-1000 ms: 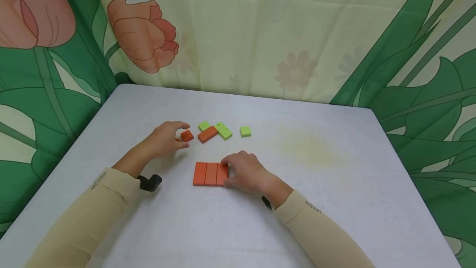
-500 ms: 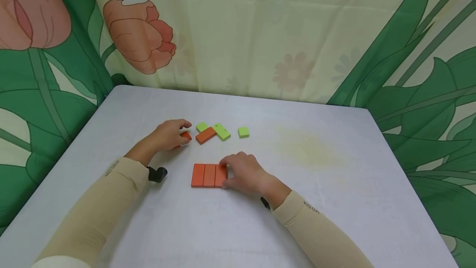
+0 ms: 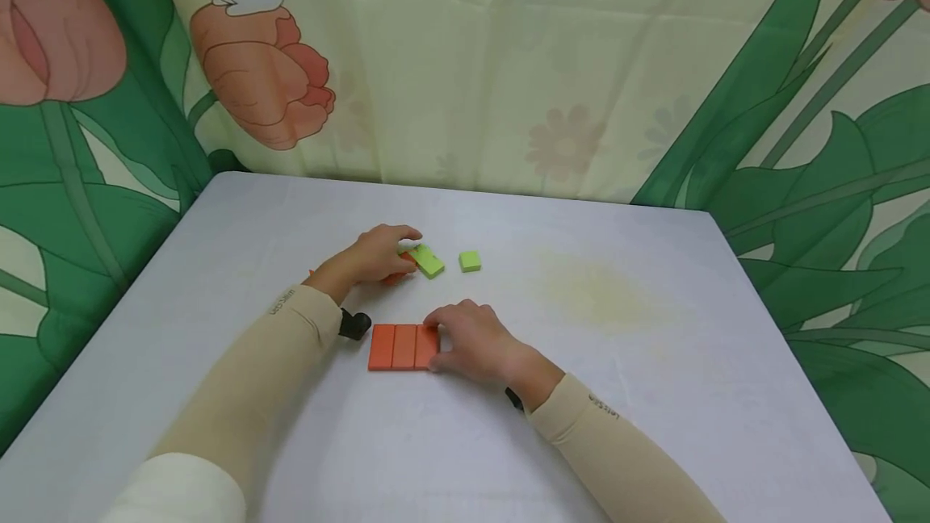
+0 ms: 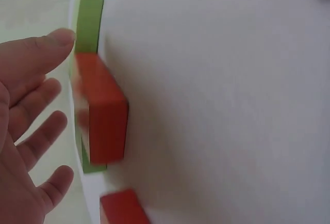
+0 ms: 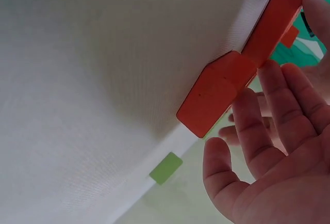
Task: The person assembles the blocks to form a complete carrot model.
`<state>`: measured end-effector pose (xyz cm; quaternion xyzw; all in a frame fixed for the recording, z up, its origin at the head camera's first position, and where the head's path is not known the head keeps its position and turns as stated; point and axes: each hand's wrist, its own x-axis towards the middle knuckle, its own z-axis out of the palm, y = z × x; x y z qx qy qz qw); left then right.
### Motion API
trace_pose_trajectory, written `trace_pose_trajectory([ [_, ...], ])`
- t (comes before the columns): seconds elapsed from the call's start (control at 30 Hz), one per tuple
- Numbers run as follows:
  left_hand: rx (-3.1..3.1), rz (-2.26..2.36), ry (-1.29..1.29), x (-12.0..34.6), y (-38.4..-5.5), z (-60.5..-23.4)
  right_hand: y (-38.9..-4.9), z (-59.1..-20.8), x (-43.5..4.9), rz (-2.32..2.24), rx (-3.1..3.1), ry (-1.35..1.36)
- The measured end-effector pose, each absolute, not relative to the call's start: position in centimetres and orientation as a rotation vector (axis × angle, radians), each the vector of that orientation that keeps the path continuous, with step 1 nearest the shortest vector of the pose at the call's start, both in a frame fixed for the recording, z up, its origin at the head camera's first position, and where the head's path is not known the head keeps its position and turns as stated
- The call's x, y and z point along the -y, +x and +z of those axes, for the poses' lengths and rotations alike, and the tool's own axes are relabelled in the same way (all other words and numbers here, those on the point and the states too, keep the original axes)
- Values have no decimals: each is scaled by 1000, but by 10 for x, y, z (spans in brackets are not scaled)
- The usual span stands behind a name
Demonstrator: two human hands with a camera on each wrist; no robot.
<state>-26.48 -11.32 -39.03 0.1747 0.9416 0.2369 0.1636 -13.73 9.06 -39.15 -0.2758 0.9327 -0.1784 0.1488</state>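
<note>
My left hand reaches over a loose cluster of blocks, its thumb and fingers spread around an orange block. In the left wrist view the fingers are slightly bent and show a gap to that block. A green block lies right beside the fingertips. My right hand pinches the rightmost of three flat orange blocks, set side by side in a row, with finger and thumb at its two ends. Its fingertips meet the orange block in the right wrist view.
One green block lies apart, right of the cluster. Another orange block peeks out behind the left wrist. White cloth covers the table, with a faint yellow stain on the right. A printed curtain stands behind the far edge.
My left hand has moved right, leaving the orange block at the left and coming over the one by the green blocks. The right hand stays on the row. The head view has shifted slightly.
</note>
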Motion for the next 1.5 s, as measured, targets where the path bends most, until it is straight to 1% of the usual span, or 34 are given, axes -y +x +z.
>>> trace_pose_trajectory([
  [0.1,-2694,633,536,104,-266,-392,-137,-391,-90,-519,-2686,-815],
  [0.3,-2703,575,493,92,-269,-393,-136,-391,-91,-519,-2690,-835],
  [0.5,-2710,514,555,86,-266,-394,-136,-391,-92,-509,-2689,-804],
  [0.73,-2672,416,658,89,-248,-389,-136,-391,-91,-513,-2691,-808],
  [0.93,-2683,400,698,103,-225,-384,-135,-392,-92,-529,-2706,-827],
  [1.2,-2696,401,644,117,-203,-386,-135,-392,-92,-519,-2697,-809],
  [1.5,-2720,446,629,125,-188,-390,-137,-394,-91,-512,-2695,-810],
])
